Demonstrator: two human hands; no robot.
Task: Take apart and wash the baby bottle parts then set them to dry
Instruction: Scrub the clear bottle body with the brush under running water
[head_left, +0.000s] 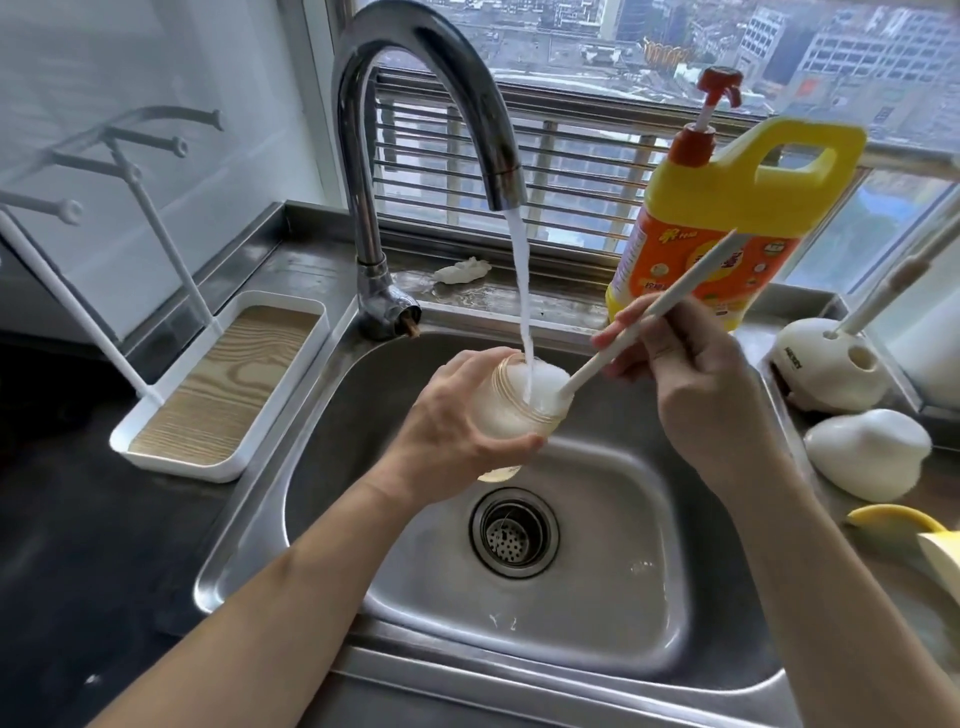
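The bottle (511, 415) is over the sink (623, 545), just toward 12 o'clock from the drain (514, 530). Its mouth is up, tipped slightly toward the tap, and it is full of white foam. The left hand (447, 421) comes in from 9 o'clock and wraps the body, fingers curled round the lower half in a full, firm hold. The stream from the faucet (415, 67) falls straight into the open mouth.

The brush (649, 322) enters from 2 o'clock with its head buried in the foam. The right hand (696, 384) pinches the long white handle about midway, a narrow, pen-like grip.

From where I stand, this looks like scrub-and-rinse of the bottle body. To do it well, I'd push the head down to the base, then twist the bottle against it so the whole wall gets swept, and finish round the threaded neck. A grip nearer the brush head would likely give more control. Soapy plastic is probably slippery, so staying low over the basin seems wise. Tipping the bottle should let the suds run out.

The detergent jug (727, 218) stands at 1 o'clock. The drying rack (228, 395) waits at 9 o'clock.
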